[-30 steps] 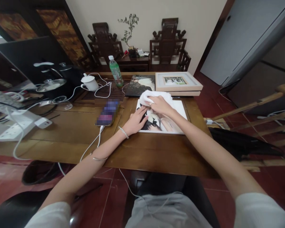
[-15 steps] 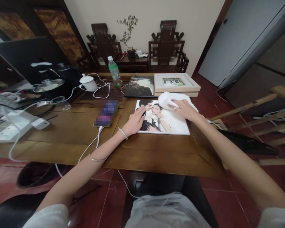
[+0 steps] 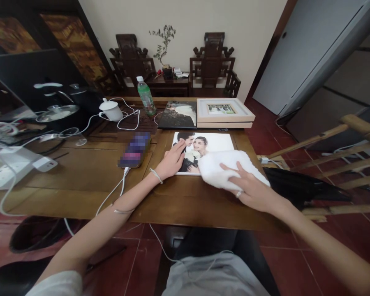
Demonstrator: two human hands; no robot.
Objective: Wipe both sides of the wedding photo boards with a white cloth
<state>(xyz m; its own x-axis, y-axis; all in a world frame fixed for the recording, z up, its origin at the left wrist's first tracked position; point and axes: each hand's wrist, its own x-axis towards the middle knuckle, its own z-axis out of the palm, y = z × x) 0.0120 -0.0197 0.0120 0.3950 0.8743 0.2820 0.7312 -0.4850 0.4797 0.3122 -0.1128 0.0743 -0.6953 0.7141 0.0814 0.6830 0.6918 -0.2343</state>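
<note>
A photo panel (image 3: pixel 217 139) showing a couple lies flat on the wooden table before me. My left hand (image 3: pixel 173 159) rests flat on the panel's left edge, its fingers stretched out. In my right hand (image 3: pixel 249 187) is a white cloth (image 3: pixel 228 162), pressed over the panel's lower right part and reaching past its near edge. The cloth hides that corner of the picture. Behind the panel lie a dark photo panel (image 3: pixel 179 114) and, to its right, a stack of light-wood picture frames (image 3: pixel 225 110).
A phone (image 3: pixel 135 150) on a charging cable lies left of the panel. Farther left are a white lidded cup (image 3: pixel 110 110), a power strip (image 3: pixel 14 168), a pot (image 3: pixel 58 117) and loose cables. A green bottle (image 3: pixel 146 96) stands at the back. Wooden slats (image 3: pixel 323 158) are on the right.
My right hand has drawn the white cloth toward me, from the panel's upper right to its lower right. My left hand stays on the left edge. The view has shifted slightly.
</note>
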